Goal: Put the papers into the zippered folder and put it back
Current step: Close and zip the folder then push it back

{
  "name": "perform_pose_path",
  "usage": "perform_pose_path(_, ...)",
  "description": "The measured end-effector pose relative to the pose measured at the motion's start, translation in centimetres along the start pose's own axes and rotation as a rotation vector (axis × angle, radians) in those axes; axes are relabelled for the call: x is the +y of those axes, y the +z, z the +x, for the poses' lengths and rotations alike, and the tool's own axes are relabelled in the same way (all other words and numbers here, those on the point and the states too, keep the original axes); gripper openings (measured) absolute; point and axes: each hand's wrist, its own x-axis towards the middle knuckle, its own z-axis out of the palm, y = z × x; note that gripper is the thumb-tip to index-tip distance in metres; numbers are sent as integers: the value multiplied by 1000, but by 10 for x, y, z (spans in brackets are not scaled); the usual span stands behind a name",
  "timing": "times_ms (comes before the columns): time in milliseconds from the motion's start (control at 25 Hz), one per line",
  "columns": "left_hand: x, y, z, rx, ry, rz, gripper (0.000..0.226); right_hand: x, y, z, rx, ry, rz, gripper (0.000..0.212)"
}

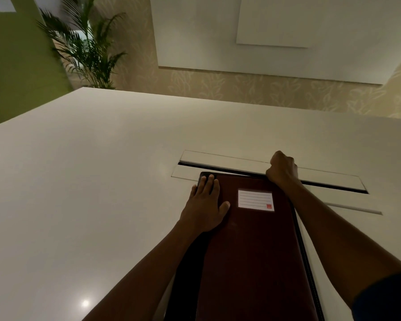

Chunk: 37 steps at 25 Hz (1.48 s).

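Note:
A dark maroon zippered folder (252, 246) with a white lined label (255, 200) lies flat on the white table (90, 181), its long side running away from me. My left hand (206, 205) presses flat on the folder's far left corner, fingers spread. My right hand (281, 170) is closed in a fist at the far right corner, right where the black zipper edge (303, 246) turns; the zipper pull is hidden inside the fist. No loose papers are visible.
A long cable slot with flip lids (273, 172) is set into the table just beyond the folder. A potted palm (83, 47) stands past the far left corner. A patterned wall with white panels lies behind.

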Motion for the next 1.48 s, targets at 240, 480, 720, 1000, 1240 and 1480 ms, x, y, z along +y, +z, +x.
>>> perform_pose_path(240, 1, -1, 1, -15, 3, 17, 76, -12, 3, -13, 76, -55, 3, 29)
perform_pose_path(480, 3, -1, 2, -20, 3, 23, 76, -17, 7, -15, 53, -45, 14, 32)
perform_pose_path(720, 3, -2, 1, -9, 3, 20, 76, -21, 6, -10, -31, 7, 38, 29)
perform_pose_path(1000, 3, -4, -5, 13, -8, -7, 77, -10, 1, 3, -69, 179, 47, 29)
perform_pose_path(1240, 3, -5, -3, -14, 1, -20, 77, -46, 14, 2, -103, 116, 106, 32)
perform_pose_path(1480, 4, -5, -2, -1, 11, -10, 75, -85, 32, -10, -106, 48, 133, 35)
